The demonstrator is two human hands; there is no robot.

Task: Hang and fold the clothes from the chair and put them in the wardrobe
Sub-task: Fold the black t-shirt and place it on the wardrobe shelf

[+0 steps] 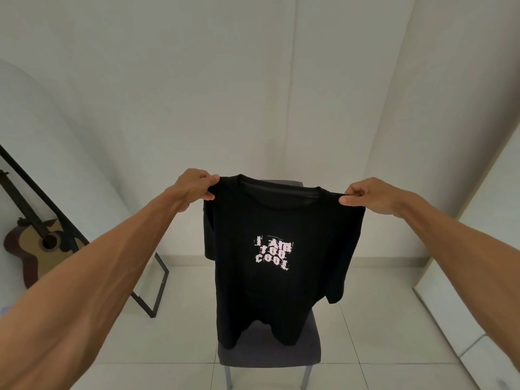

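Both hands pinching black T-shirt, chair beneath

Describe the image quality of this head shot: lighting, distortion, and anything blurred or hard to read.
Head view: soft, even light with no hard shadows or glare; wide-angle lens bows the walls and stretches both forearms toward the corners; the black T-shirt is so dark its folds barely show, and its white print looks smeared; left hand and right hand are sharp; the guitar at the left edge is softer.
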